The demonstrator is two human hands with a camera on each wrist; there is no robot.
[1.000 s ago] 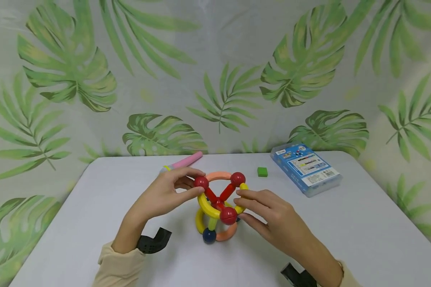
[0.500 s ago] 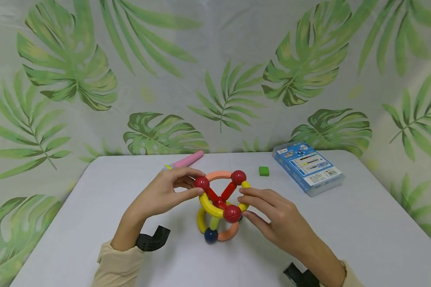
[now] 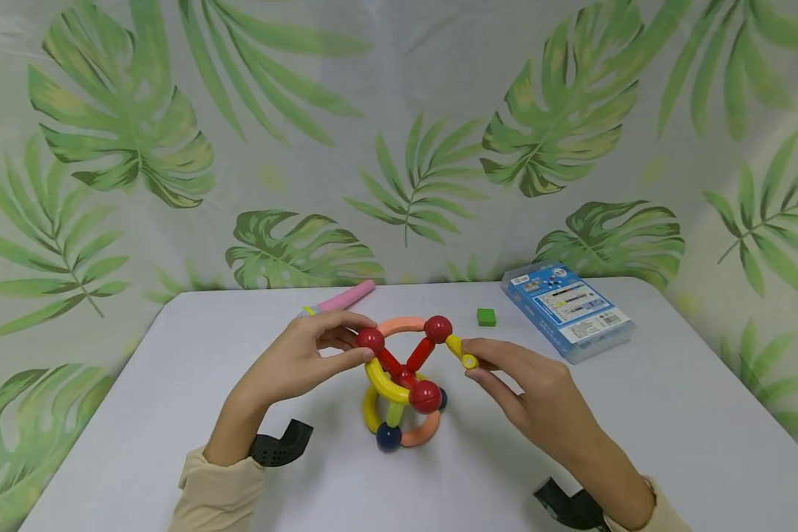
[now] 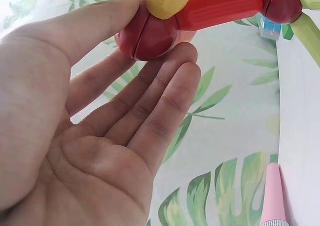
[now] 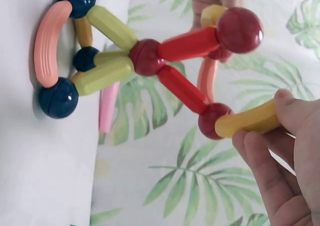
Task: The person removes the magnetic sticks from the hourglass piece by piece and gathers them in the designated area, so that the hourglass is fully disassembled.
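"Pinching a yellow curved rod (image 5: 250, 120) to the right of the red hub ball (image 5: 148, 57), I hold it in my right hand (image 3: 545, 395), thumb and fingertips closed to the rod's own thickness."

"And the other hand?"

"My left hand (image 3: 299, 366) grips a red corner ball (image 3: 370, 341), up and left of the hub, thumb to one side, fingers to the other. How hard it squeezes, I cannot tell."

"Where does the rod stand?"

"One end appears to meet the far red ball (image 3: 438, 329), beyond the hub and to its right. The other end is free, apart from the near red ball (image 3: 425, 397), which sits on my side of the hub, slightly right."

"What makes for tidy handling here?"

"A light touch, in my judgement. The rod wants a pinch near its free end, and any turn of it should be slow, pivoting on the far joint. The left hand's part is bracing, neither lifting nor twisting, since the frame (image 3: 404, 380) stands on navy balls (image 5: 58, 97) below the hub."

"The risk?"

"A sharp tug, I'd say, could part the far ball from its red rod (image 5: 183, 89) or tip everything over."
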